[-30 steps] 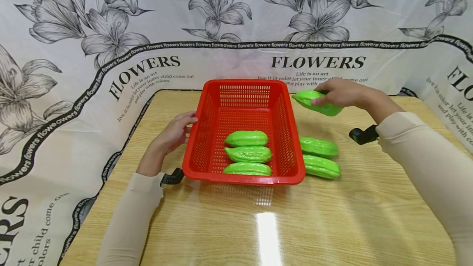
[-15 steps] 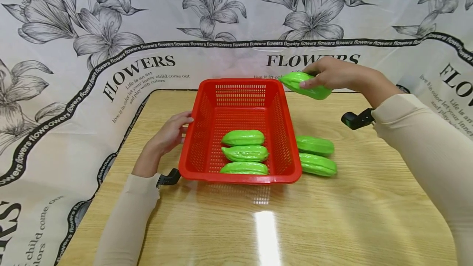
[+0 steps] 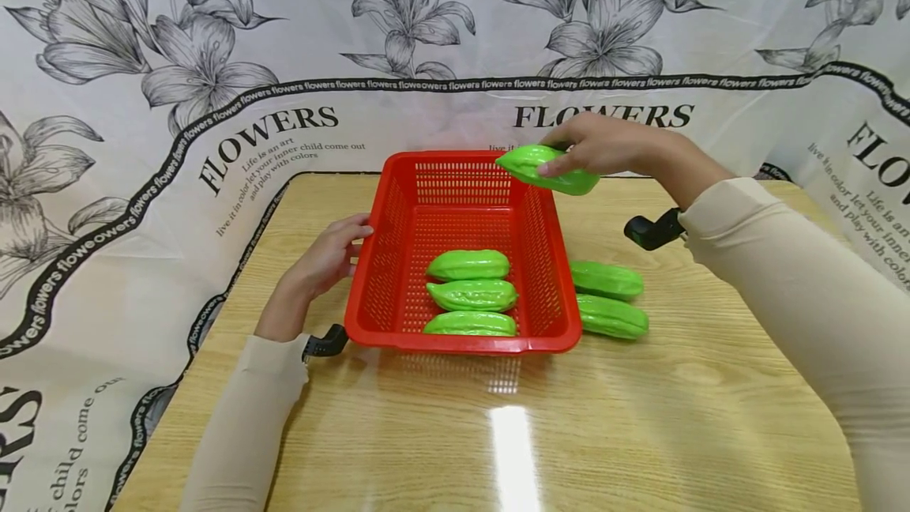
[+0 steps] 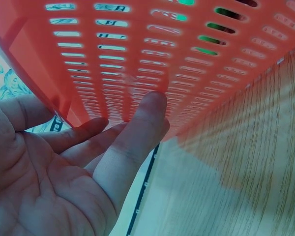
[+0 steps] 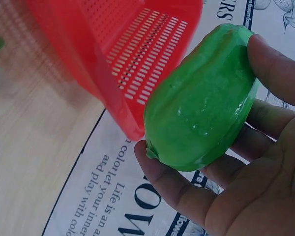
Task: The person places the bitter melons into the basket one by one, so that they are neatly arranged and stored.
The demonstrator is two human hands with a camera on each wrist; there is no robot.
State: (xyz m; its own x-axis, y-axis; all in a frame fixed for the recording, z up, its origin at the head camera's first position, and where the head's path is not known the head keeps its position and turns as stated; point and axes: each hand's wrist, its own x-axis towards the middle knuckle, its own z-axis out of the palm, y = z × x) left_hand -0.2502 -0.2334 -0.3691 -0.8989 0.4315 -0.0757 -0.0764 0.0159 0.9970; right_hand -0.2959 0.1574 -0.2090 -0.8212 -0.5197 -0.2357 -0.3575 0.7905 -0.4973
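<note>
My right hand [image 3: 597,144] holds a glossy green bitter melon [image 3: 529,164] above the far right corner of the red plastic basket [image 3: 465,344]. In the right wrist view, thumb and fingers curl round the bitter melon [image 5: 201,108], its small stem end showing near a fingertip. Inside the basket, at its near end, lie three more bitter melons [image 3: 472,295] side by side. My left hand [image 3: 323,259] rests at the basket's left side; the left wrist view has its fairly straight fingers [image 4: 132,142] against the slotted wall [image 4: 137,59].
Two further bitter melons [image 3: 611,318] lie on the wooden table [image 3: 426,449] just right of the basket, their left ends hidden behind it. A flower-printed cloth [image 3: 426,38] hangs behind the table and along its left side.
My right hand has lifted the bitter melon and carried it left, from beside the basket to over its far right corner. The left hand keeps its place at the basket.
</note>
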